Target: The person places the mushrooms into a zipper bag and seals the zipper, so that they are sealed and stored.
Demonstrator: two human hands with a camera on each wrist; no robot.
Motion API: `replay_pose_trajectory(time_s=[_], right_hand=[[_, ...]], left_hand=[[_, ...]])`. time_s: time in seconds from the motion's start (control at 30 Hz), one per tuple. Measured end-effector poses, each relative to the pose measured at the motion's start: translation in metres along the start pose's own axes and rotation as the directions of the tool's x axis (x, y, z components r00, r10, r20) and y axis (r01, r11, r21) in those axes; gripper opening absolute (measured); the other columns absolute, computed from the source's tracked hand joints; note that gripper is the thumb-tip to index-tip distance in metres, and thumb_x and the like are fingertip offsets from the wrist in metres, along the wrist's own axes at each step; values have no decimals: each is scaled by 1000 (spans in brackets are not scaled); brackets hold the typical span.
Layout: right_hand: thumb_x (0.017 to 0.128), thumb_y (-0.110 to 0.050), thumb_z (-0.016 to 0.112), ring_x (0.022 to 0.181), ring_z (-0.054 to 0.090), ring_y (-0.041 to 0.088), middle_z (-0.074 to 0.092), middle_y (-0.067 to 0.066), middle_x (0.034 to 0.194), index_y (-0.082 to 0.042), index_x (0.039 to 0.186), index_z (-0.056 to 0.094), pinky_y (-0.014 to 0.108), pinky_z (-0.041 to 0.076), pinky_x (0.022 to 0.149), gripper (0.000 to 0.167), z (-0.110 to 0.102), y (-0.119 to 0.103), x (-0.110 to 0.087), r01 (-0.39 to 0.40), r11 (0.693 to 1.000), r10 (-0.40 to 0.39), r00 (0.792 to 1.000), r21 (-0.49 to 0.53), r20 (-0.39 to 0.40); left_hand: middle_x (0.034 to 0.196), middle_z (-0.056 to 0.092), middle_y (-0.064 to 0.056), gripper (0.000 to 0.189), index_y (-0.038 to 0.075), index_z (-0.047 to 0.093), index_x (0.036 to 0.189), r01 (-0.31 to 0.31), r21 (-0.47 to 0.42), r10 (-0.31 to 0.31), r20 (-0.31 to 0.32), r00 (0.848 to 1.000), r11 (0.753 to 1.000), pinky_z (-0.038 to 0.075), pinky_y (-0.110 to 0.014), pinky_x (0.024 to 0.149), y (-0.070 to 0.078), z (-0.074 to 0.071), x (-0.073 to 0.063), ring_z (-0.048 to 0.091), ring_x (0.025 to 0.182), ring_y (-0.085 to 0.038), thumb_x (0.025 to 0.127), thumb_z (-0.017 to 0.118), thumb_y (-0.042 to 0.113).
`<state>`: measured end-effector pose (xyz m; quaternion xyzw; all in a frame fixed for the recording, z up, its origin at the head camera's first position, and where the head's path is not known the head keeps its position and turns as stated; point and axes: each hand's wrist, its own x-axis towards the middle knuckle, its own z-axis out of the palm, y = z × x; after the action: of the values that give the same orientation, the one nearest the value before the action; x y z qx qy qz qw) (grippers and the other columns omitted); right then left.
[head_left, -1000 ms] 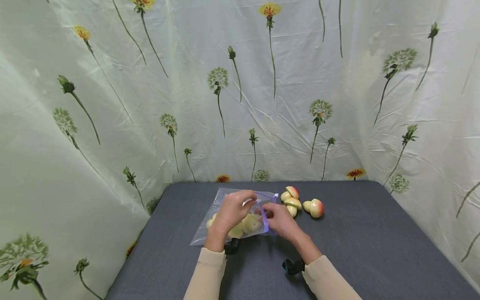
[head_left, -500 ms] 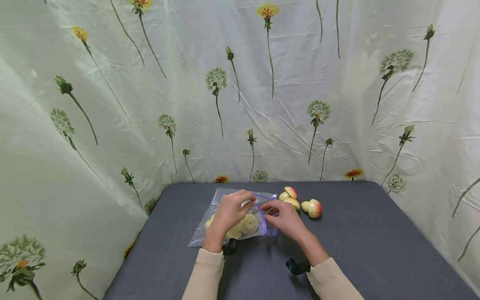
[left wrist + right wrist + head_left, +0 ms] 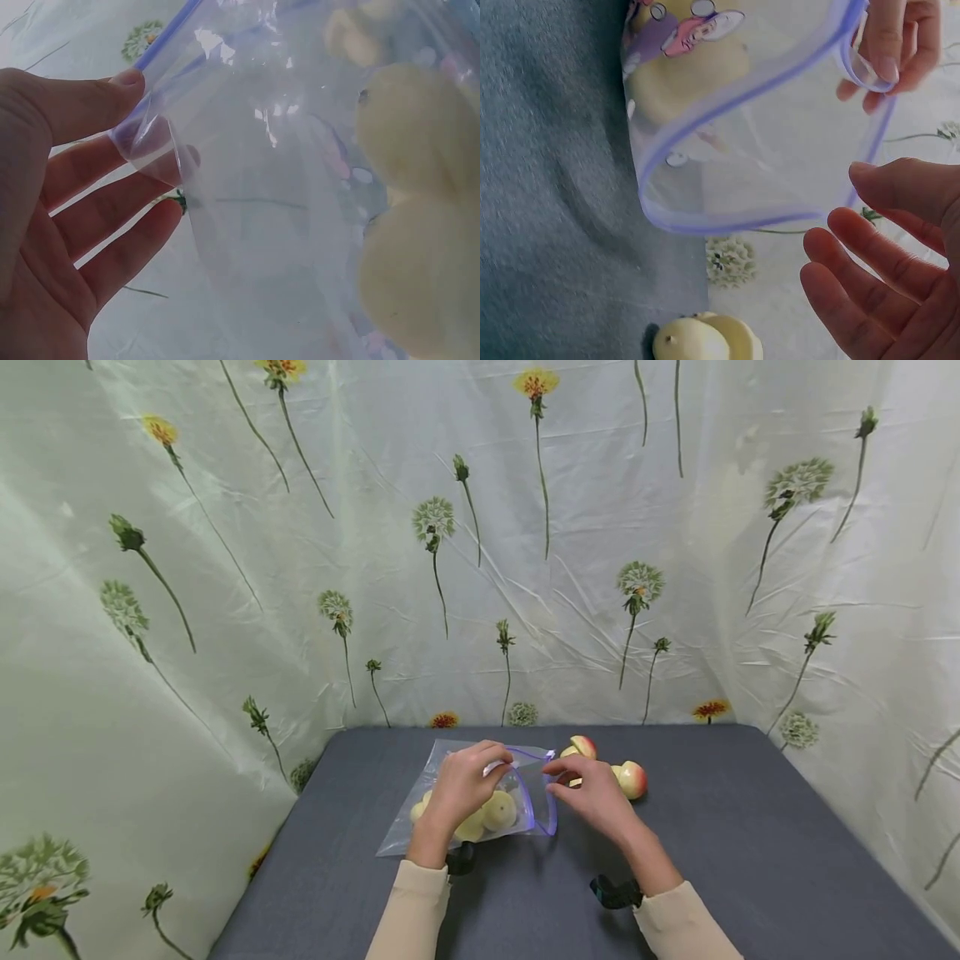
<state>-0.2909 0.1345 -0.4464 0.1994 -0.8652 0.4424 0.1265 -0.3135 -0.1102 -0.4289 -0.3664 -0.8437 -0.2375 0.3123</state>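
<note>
A clear zip bag [image 3: 408,828] with a purple seal lies on the table, its mouth facing right and spread apart. Inside are several pale yellow mushroom-shaped pieces [image 3: 498,810], seen large in the left wrist view. Thumb and index finger of my left hand [image 3: 467,783] pinch the bag's upper edge at the purple strip. My right hand [image 3: 594,793] is at the bag mouth, fingers relaxed and apart, holding nothing. In the right wrist view its fingertips [image 3: 844,221] lie close to the purple rim; whether they touch it I cannot tell.
Beyond my right hand, cream and red mushroom-shaped pieces [image 3: 632,780] lie on the dark grey table [image 3: 750,860], partly hidden by the hand. A white curtain [image 3: 480,677] printed with dandelions hangs behind and beside the table.
My right hand has drawn back rightward out of the bag mouth, its fingers coming away from the seal. My left hand keeps its pinch, and the mouth's right edge shows more now.
</note>
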Motion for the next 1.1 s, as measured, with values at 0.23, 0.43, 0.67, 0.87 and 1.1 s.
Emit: replay_pose_trajectory(time_s=[0.23, 0.43, 0.67, 0.87, 1.1], right_hand=[[83, -7, 83, 87, 70, 17, 72, -2, 102, -14, 106, 76, 28, 58, 75, 24, -6, 4, 1, -21, 1000, 21, 999, 2, -28], [83, -8, 83, 91, 71, 21, 72, 1, 106, -16, 106, 76, 32, 58, 75, 25, -11, 6, -1, -56, 998, 55, 997, -12, -50], [85, -11, 82, 99, 69, 29, 71, 2, 110, -13, 111, 75, 41, 58, 79, 27, -19, 17, -1, -62, 996, 56, 994, -66, -90], [85, -10, 82, 99, 66, 33, 70, 7, 110, -12, 112, 75, 50, 55, 82, 28, -31, 32, -3, -62, 985, 41, 991, -161, -131], [86, -14, 80, 103, 64, 32, 69, 9, 114, -12, 115, 75, 52, 50, 86, 29, -42, 47, -3, -106, 968, 67, 983, -226, -173]], left_hand=[[97, 70, 9, 10, 19, 73, 95, -14, 1, 14, -25, 1000, 1000, 52, -26, 62, 0, -2, 0, 65, 74, -6, 89, 80, 15], [97, 71, 9, 10, 20, 73, 95, -29, 9, 29, -17, 999, 1000, 52, -24, 62, -1, -3, -1, 65, 74, -6, 89, 80, 16], [97, 71, 8, 10, 18, 73, 95, -41, 11, 42, -36, 998, 999, 51, -25, 61, -1, -2, 0, 65, 74, -6, 88, 80, 14], [98, 71, 8, 10, 17, 73, 95, -53, 18, 53, -25, 998, 998, 50, -23, 60, 1, 2, -1, 65, 75, -6, 88, 80, 14], [99, 71, 8, 10, 18, 73, 95, -54, 22, 54, -21, 998, 998, 50, -23, 61, 3, 5, 0, 65, 75, -5, 88, 80, 14]])
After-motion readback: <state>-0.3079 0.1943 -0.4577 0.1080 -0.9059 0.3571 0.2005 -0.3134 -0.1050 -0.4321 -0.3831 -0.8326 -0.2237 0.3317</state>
